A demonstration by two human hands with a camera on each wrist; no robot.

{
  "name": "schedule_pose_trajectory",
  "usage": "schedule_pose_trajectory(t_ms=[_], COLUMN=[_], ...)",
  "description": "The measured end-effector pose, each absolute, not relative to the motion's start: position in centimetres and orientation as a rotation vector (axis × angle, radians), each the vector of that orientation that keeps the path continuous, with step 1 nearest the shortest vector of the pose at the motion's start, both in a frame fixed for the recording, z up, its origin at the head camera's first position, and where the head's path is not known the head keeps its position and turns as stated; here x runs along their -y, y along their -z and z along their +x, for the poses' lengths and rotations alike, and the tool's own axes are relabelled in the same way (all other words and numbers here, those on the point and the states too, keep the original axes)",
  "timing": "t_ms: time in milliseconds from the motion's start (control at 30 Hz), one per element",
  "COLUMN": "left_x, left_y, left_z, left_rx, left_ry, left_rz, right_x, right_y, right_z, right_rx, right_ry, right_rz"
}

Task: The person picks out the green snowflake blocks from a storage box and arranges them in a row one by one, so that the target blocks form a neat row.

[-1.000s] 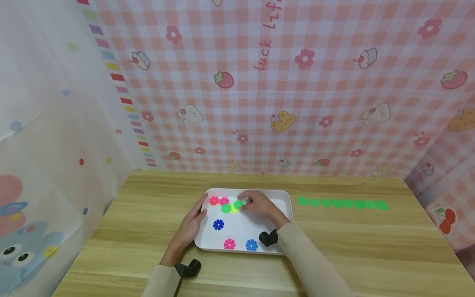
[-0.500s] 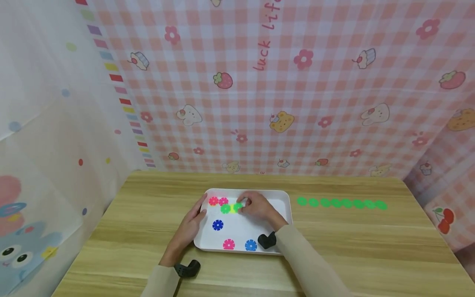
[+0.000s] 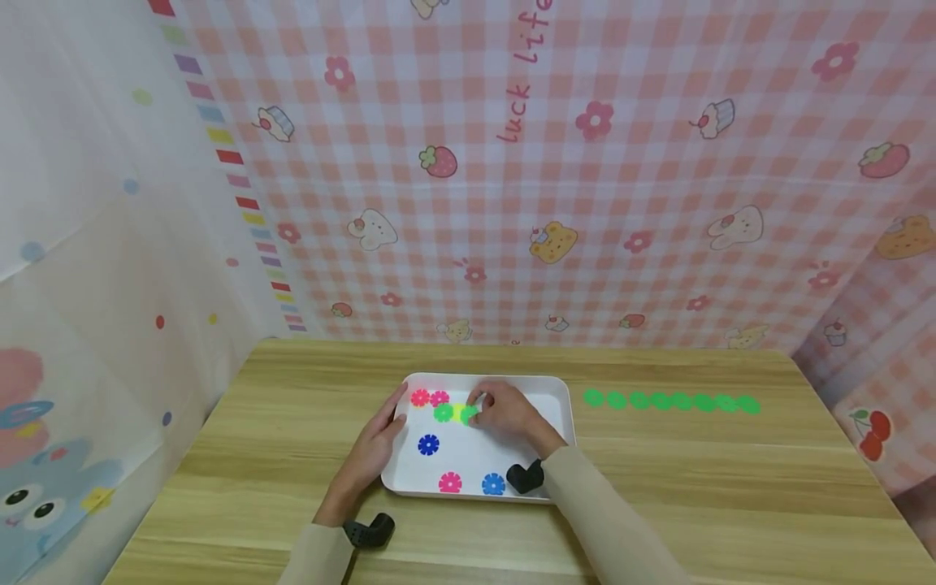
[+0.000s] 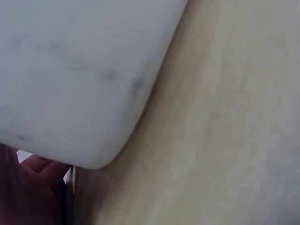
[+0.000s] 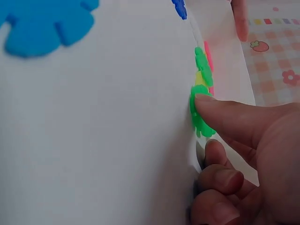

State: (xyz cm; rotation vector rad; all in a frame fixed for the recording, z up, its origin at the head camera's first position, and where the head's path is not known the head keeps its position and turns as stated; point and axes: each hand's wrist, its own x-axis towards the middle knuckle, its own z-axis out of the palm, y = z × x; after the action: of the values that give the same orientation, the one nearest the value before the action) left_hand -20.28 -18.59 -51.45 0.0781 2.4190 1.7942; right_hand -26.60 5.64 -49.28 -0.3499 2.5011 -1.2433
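My left hand (image 3: 376,443) grips the left side of a white tray (image 3: 504,494), thumb at the rim and fingers along the outer wall. In the left wrist view, the tray's wall (image 4: 84,84) hides part of that hand (image 4: 33,187). Inside the tray, my right hand (image 3: 508,410) pinches a green notched plastic disc (image 5: 201,112), thumb on its face and the other fingers curled below. A yellow disc (image 3: 457,413) shows between it and a second green disc (image 3: 443,413). Two pinkish-red discs (image 3: 420,397) lie just behind them.
A dark blue disc (image 3: 428,444), a pink disc (image 3: 450,483) and a light blue disc (image 3: 493,484) lie nearer the tray's front. To the right, a row of several green discs (image 3: 661,400) lies on the wooden table (image 3: 731,487). A checked curtain (image 3: 621,179) hangs behind.
My right hand has brought the pinched green disc slightly toward me, about level with the other green disc. The left hand stays on the tray's side.
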Motion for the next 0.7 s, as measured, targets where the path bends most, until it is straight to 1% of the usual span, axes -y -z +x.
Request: schedule_pose_trajectory(t_ms=[400,700], left_x=[18.58,18.56], left_y=[51.67,51.5], left_z=[-20.31,-20.37], left_rx=[-2.424,-2.437], left_ry=[-1.776,-1.778], left_rz=[0.061,0.065], right_x=[-5.38,-5.7], right_y=[49.07,48.73], right_z=[-25.91,-25.94], right_rx=[-2.486,-2.489], right_ry=[1.222,1.221], right_rz=[-0.333,-0.372])
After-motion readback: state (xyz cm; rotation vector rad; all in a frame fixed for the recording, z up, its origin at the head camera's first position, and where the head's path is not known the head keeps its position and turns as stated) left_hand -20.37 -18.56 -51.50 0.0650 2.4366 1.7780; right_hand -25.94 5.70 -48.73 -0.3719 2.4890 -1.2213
